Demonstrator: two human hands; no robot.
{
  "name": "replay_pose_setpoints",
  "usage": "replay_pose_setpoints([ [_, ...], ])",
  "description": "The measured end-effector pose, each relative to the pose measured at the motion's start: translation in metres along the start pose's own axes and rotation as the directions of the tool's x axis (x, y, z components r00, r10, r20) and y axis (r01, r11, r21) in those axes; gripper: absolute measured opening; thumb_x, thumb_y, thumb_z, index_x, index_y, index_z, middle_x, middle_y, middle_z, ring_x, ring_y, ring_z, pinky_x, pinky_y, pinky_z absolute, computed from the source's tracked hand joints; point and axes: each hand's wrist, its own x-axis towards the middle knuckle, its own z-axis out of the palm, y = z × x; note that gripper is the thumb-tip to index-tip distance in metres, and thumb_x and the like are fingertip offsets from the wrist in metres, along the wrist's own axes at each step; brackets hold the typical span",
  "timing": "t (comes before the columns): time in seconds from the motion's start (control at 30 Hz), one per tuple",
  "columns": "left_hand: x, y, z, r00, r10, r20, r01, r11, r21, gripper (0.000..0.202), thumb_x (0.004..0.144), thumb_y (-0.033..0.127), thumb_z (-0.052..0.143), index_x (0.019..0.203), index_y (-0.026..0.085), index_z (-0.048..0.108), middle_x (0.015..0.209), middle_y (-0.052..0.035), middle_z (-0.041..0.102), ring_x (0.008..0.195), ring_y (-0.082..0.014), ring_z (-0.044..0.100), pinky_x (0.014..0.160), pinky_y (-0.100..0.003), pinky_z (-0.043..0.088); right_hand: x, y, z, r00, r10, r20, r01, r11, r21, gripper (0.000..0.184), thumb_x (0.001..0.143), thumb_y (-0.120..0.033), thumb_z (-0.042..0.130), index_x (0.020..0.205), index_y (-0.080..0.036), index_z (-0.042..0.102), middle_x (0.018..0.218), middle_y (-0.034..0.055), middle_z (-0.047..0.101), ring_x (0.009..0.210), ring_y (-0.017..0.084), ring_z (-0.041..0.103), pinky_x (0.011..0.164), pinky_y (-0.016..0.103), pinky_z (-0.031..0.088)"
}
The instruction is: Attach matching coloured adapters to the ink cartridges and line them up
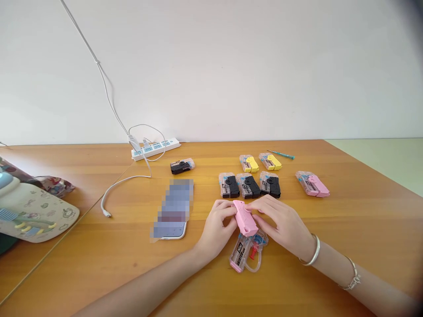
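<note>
Between my two hands is an unfolded toy water gun [245,220] with a pink shell. Its clear body, printed "Mini Water Gun", hangs below with a red trigger and a clear loop-shaped guard. My left hand [220,222] grips the pink part from the left, thumb and fingers closed on its edge. From the right, my right hand [280,222] has its fingers curled onto the same pink part. Just beyond my hands, three folded black water guns [251,186] lie in a row. A folded pink water gun [313,184] lies farther right.
Behind the black row lie two yellow water guns [249,163] and a teal screwdriver [281,154]. Another black water gun [182,166] is left, near a phone [173,211]. A power strip [157,149] with a white cable [124,179] stands by the wall; a patterned bottle [36,211] lies far left.
</note>
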Motion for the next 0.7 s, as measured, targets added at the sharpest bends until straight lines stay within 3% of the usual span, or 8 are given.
replay_pose_setpoints([
  [0.1, -0.001, 0.001, -0.002, 1.000, 0.010, -0.003, -0.011, 0.998, -0.069, 0.036, 0.086, 0.012, 0.035, 0.087, 0.024, 0.069, 0.105, -0.0026, 0.064, 0.101, -0.0197, 0.049, 0.092, -0.033, 0.041, -0.001, 0.001, 0.004, 0.996, -0.068, -0.058, 0.066, 0.997, -0.033, 0.020, 0.090, -0.017, 0.044, 0.104, -0.021, 0.058, 0.091, 0.0051, 0.067, 0.084, 0.017, 0.058, 0.073, 0.031, 0.049],
  [0.23, -0.002, 0.004, -0.003, 1.000, -0.005, 0.004, 0.006, 0.990, -0.138, 0.034, 0.091, 0.026, 0.035, 0.078, 0.023, 0.067, 0.104, -0.0030, 0.062, 0.101, -0.0195, 0.051, 0.092, -0.032, 0.041, -0.002, 0.000, 0.005, 0.988, -0.128, -0.085, 0.120, 0.988, -0.093, 0.016, 0.090, -0.017, 0.045, 0.100, -0.019, 0.058, 0.089, 0.0053, 0.066, 0.081, 0.017, 0.057, 0.071, 0.030, 0.048],
  [0.47, -0.001, 0.005, -0.001, 0.999, -0.031, 0.025, 0.032, 0.999, -0.039, 0.026, 0.088, 0.033, 0.042, 0.088, 0.022, 0.065, 0.095, -0.0050, 0.062, 0.093, -0.0209, 0.052, 0.085, -0.032, 0.043, 0.000, -0.004, 0.004, 0.986, -0.155, -0.065, 0.134, 0.958, -0.253, 0.013, 0.090, -0.021, 0.045, 0.090, -0.019, 0.058, 0.083, 0.0037, 0.066, 0.079, 0.017, 0.057, 0.074, 0.030, 0.043],
  [0.6, 0.000, 0.004, 0.000, 0.998, -0.063, 0.020, 0.063, 0.998, 0.014, 0.029, 0.090, 0.033, 0.039, 0.082, 0.020, 0.063, 0.082, -0.0042, 0.060, 0.081, -0.0191, 0.052, 0.073, -0.029, 0.043, 0.008, -0.012, 0.003, 0.995, -0.102, -0.002, 0.090, 0.886, -0.456, 0.020, 0.090, -0.026, 0.042, 0.088, -0.015, 0.058, 0.075, 0.0047, 0.064, 0.073, 0.019, 0.056, 0.076, 0.033, 0.038],
  [0.7, 0.000, 0.004, 0.001, 0.998, -0.054, 0.010, 0.054, 0.998, 0.026, 0.029, 0.089, 0.033, 0.039, 0.076, 0.019, 0.060, 0.077, -0.0031, 0.057, 0.077, -0.0181, 0.051, 0.071, -0.028, 0.042, 0.013, -0.020, 0.005, 0.994, -0.088, 0.058, 0.105, 0.804, -0.585, 0.021, 0.087, -0.021, 0.042, 0.073, -0.016, 0.057, 0.064, 0.0032, 0.059, 0.065, 0.018, 0.052, 0.073, 0.034, 0.034],
])
